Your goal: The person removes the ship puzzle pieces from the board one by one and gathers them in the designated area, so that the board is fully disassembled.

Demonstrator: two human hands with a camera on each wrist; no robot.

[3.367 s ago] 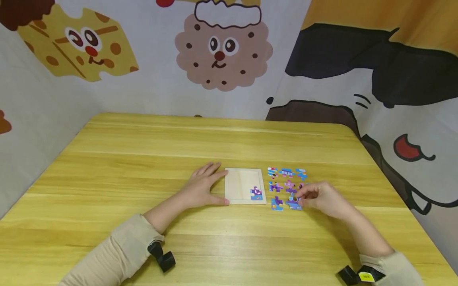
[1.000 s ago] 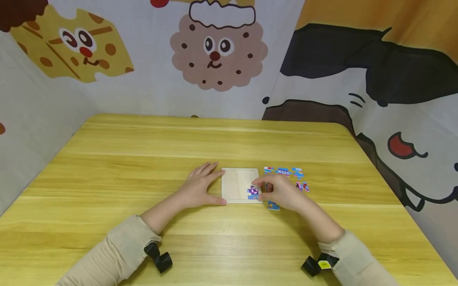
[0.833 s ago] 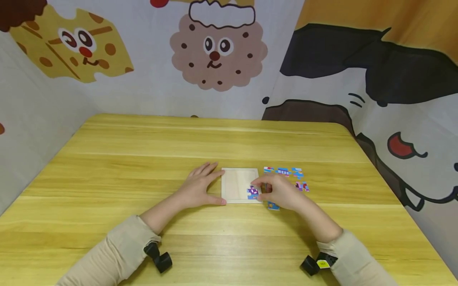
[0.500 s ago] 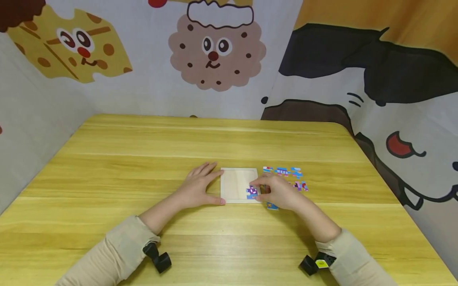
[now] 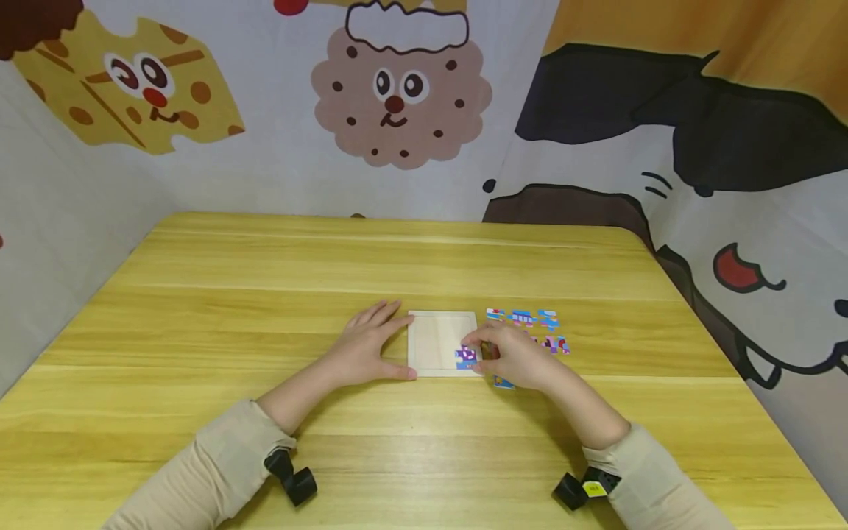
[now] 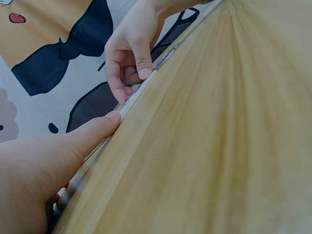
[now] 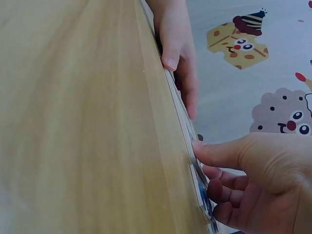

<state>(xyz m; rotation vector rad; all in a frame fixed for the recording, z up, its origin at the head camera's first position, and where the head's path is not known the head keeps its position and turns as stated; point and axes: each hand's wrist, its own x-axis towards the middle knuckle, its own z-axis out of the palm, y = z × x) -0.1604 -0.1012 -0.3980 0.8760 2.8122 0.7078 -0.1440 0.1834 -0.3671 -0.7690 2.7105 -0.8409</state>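
In the head view a square wooden puzzle tray (image 5: 430,372) lies on the table. One purple and blue puzzle piece (image 5: 466,356) sits in its lower right corner. My left hand (image 5: 366,347) rests at the tray's left side, fingers spread, its index fingertip and thumb touching the upper and lower left corners. My right hand (image 5: 520,355) is bent over the tray's right edge, with index finger and thumb at opposite sides of that piece. From the right wrist view, the right thumb (image 7: 214,152) lies on the tray's edge and the other fingers are curled below.
Several loose puzzle pieces lie right of the tray, among them a blue one with a bus-like picture (image 5: 522,317) and a pink one (image 5: 555,344). My right hand covers part of them. A cartoon-printed cloth (image 5: 265,177) hangs behind the wooden table (image 5: 318,265).
From the loose pieces at the right, my right hand has moved left to the tray's lower right corner; it has stayed there over the last second. My left hand keeps its place.
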